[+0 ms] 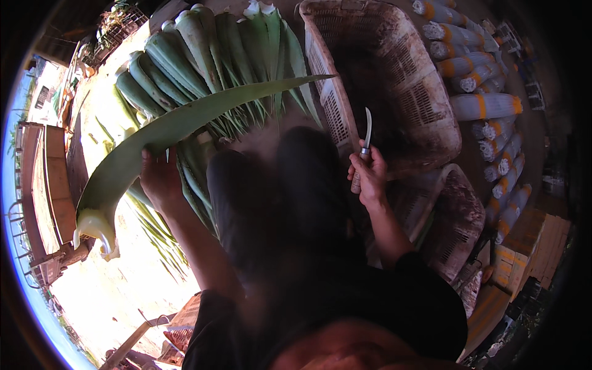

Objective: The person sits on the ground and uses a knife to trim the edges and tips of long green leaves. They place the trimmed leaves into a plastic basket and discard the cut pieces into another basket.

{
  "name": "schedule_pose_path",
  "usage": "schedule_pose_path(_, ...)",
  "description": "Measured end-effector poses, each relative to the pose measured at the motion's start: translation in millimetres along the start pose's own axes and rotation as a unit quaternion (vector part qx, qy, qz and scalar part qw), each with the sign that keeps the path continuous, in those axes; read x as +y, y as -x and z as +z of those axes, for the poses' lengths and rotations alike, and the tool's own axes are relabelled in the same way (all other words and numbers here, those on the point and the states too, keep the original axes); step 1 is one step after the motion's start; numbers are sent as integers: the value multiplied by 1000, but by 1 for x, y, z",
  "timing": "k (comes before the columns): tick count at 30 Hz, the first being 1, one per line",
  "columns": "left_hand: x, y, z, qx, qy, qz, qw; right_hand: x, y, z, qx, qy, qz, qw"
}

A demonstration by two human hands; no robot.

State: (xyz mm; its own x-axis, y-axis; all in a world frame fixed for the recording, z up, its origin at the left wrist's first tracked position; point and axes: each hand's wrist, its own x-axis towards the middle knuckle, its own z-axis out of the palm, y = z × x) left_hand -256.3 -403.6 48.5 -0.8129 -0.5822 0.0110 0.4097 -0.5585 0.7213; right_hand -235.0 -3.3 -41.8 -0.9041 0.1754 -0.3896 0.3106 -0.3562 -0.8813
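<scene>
A long green aloe leaf (203,113) stretches across the view, its pale cut base at the lower left and its thin tip reaching toward the crate at upper right. My left hand (161,179) is closed around the leaf near its broad end. In my right hand (372,176) is a small knife (368,132), gripped by its handle; the curved blade points up and away from the leaf. Beyond the held leaf, many more aloe leaves (179,61) lie side by side on the ground, with others beside my left knee.
A dirty plastic crate (425,92) stands to the right of my knees, with another crate (459,222) nearer me. Wrapped bundles with orange bands (487,106) line the far right. Wooden boxes (524,253) sit at lower right. Bright sunlight washes out the left ground.
</scene>
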Motion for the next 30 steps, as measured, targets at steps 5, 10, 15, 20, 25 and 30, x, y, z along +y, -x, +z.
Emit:
schedule_pose_path(5,-34,26,9,53,-27,-17,998,-5,2,-14,-18,25,-21,999)
schedule_pose_path(10,-45,42,18,-2,9,5,1000,-19,4,-20,-43,53,-60,996)
schedule_pose_path(15,-39,44,17,9,30,13,999,-39,3,10,-73,85,-103,988)
schedule_pose_path(20,6,65,-14,7,52,110,993,-54,15,77,-264,161,-184,933)
schedule_pose_path(25,101,160,-85,131,-23,252,959,-23,74,164,-505,162,-180,828)
schedule_pose_path(30,167,326,-141,270,-1,415,869,24,171,212,-693,202,-211,658)
